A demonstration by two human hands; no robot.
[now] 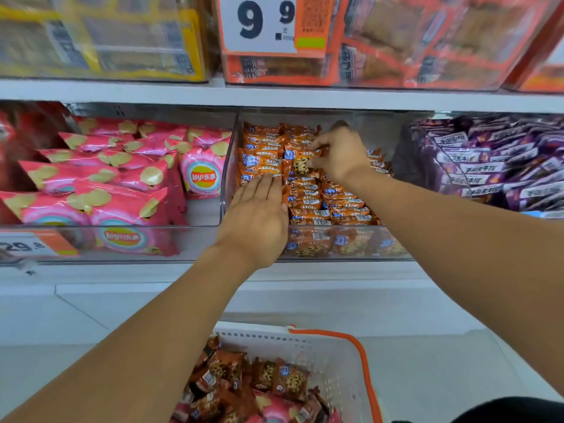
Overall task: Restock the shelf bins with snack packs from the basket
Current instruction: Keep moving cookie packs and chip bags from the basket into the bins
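The cookie pack is being judged light and soft-walled, a crinkly film pillow around a brittle biscuit; a hard squeeze is likely to crack what is inside, and the glossy film is probably a little slippery; it is best taken by the short crimped ends or lightly across its flat faces, not crushed in the middle. It is being pinched by the right hand, whose grip is closed round it with curled fingers and thumb, over the middle of the clear bin on the lower shelf; that bin is already being filled with neat rows of the same packs. The left hand is being laid flat, fingers straight and together, against the left-hand stack in that bin; its grip is open and nothing is being held in it, the row apparently being steadied or pressed back.

The pack is being shown as small and orange-brown, with a blue logo patch, white lettering and a printed chocolate-chip cookie on its face. More packs of that sort, mixed with some pink ones, are lying in the white basket with the orange handle below, so restocking is being judged as well along but not finished. Pink crisp bags are sitting in the bin to the left, purple packs in the bin to the right.
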